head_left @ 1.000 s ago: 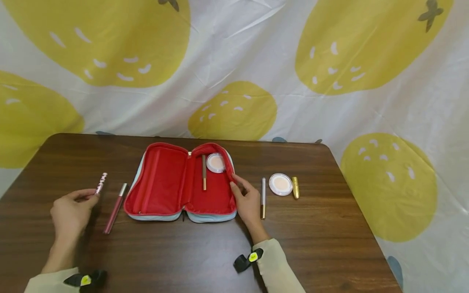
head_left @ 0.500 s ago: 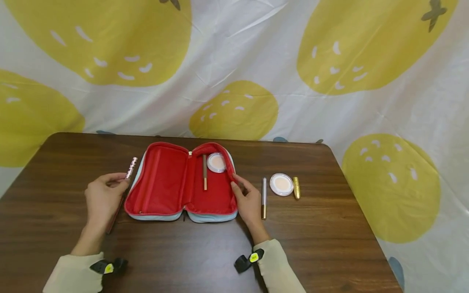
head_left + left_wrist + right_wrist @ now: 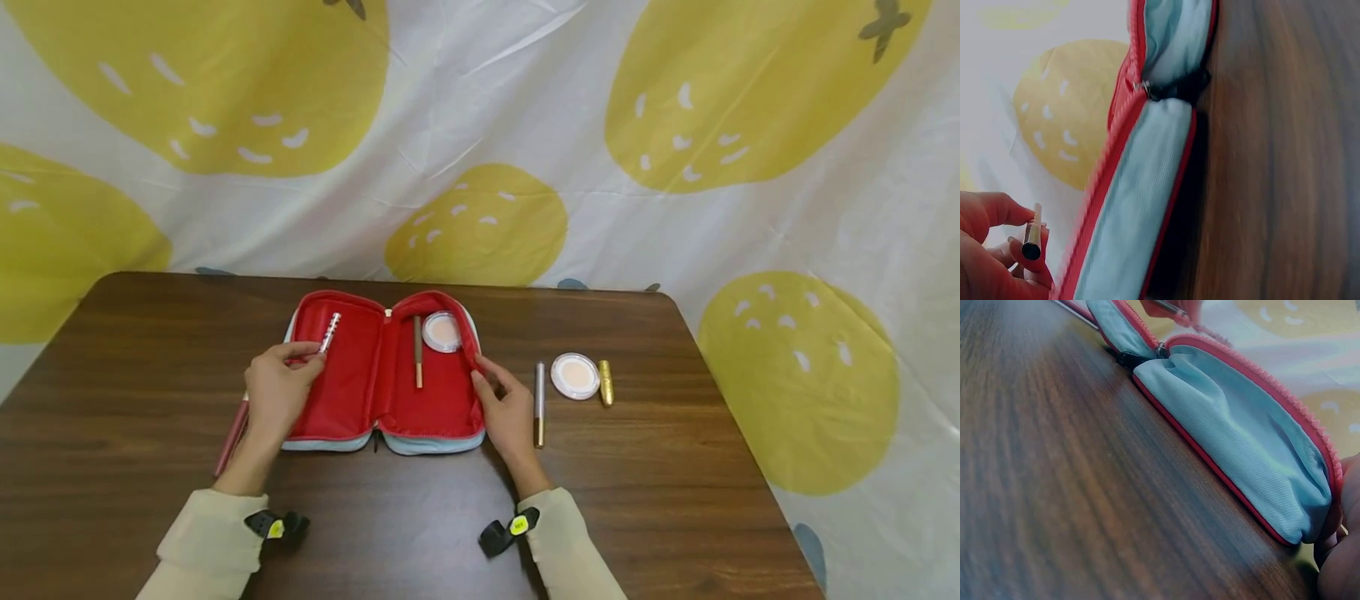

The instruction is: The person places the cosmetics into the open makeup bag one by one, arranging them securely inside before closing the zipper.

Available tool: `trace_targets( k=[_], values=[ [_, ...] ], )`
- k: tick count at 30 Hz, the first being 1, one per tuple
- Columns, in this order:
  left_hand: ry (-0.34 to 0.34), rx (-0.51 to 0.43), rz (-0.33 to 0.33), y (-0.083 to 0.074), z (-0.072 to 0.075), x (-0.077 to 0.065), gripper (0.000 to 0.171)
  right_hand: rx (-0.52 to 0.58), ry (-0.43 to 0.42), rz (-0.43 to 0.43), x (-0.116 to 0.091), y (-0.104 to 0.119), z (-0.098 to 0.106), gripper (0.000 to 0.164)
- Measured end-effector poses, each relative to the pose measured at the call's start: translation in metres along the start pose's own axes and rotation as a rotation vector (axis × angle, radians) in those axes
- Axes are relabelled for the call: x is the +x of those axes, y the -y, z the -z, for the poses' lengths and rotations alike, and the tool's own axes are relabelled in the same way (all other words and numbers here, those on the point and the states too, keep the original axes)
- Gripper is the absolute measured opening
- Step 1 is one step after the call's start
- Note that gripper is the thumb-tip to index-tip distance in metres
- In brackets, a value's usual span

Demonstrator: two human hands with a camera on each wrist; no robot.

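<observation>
My left hand pinches a slim cosmetic tube with a pink-and-white pattern over the left half of an unzipped pouch. Red lining fills the pouch, and its outside is pale blue. Seen from the left wrist, the tube points its dark end at the camera. My right hand grips the pouch's right rim between thumb and fingers. In the pouch's right half lie a brown-and-gold stick and a round compact. Partly hidden behind my left wrist is a dark pink lip gloss tube.
To the right of the pouch, a silver-and-gold tube, another round compact and a short gold tube lie on the brown wooden table. A fruit-print curtain hangs behind the table.
My left hand has carried the patterned tube rightward, from the table left of the lip gloss to over the pouch's left half. My right hand has stayed on the rim.
</observation>
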State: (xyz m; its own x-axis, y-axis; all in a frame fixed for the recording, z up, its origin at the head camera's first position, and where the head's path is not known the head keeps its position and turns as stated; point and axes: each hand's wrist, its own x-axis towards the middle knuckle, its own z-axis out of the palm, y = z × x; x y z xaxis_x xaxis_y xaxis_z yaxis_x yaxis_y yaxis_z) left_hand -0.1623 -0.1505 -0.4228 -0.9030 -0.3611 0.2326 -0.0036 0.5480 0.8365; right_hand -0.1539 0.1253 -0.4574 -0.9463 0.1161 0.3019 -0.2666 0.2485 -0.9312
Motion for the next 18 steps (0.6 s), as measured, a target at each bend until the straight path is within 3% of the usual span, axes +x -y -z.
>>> trace_targets(
  k=[9, 18],
  values=[
    [0.067, -0.024, 0.051, -0.008, -0.022, 0.007, 0.020, -0.008, 0.007, 0.001, 0.000, 0.000, 0.001, 0.028],
    [0.107, -0.075, 0.052, -0.017, -0.045, 0.010, 0.020, 0.000, 0.007, -0.016, 0.000, 0.001, 0.000, 0.028]
  ],
)
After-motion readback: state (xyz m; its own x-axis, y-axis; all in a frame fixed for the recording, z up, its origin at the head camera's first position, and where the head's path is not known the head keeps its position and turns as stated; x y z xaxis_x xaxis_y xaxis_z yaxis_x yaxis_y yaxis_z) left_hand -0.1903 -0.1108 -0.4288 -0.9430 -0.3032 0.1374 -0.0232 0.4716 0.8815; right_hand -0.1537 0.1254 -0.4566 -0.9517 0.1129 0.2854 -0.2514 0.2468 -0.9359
